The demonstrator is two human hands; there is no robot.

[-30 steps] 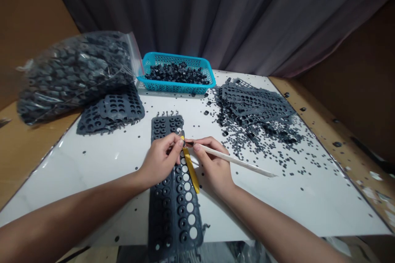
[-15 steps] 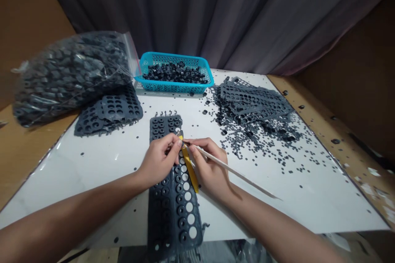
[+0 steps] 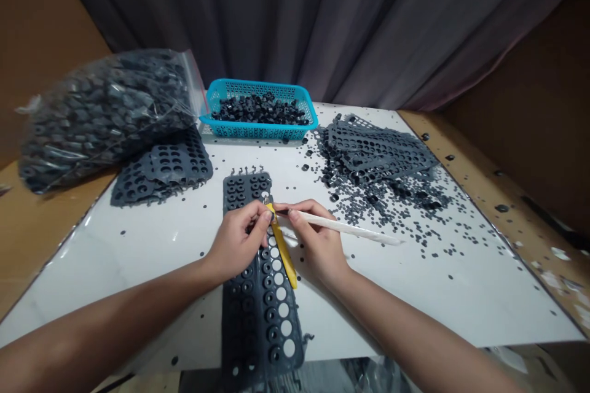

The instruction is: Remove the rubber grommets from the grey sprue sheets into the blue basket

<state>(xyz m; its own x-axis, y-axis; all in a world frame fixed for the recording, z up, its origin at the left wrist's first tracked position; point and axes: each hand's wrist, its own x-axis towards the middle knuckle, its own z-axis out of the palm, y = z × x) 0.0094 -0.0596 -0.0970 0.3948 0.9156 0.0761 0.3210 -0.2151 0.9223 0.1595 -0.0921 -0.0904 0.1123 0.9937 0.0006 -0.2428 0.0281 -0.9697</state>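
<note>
A dark rubber sheet (image 3: 258,313) with rows of ring-shaped pieces lies lengthwise before me; round holes show white along its right side. Over its upper part, my left hand (image 3: 244,236) is closed in a pinch on a small black rubber piece (image 3: 272,216), mostly covered by the fingertips. A yellow tool (image 3: 283,252) with a metal tip slants between my hands, its upper end against the left fingertips; whether they grip it is unclear. My right hand (image 3: 320,242) is closed round a slim white-handled tool (image 3: 354,230), its dark tip pointing at the black piece.
A blue basket (image 3: 258,130) of black pieces stands at the back. To the left, a full plastic bag (image 3: 106,116) rests partly over perforated sheets (image 3: 170,166). On the right are stacked punched sheets (image 3: 378,147) and scattered small black discs (image 3: 415,221) on the white table (image 3: 175,270).
The white-handled tool has swung from a steep slant to a flatter angle as my right hand turned. My left hand and the rubber sheet stay almost where they were.
</note>
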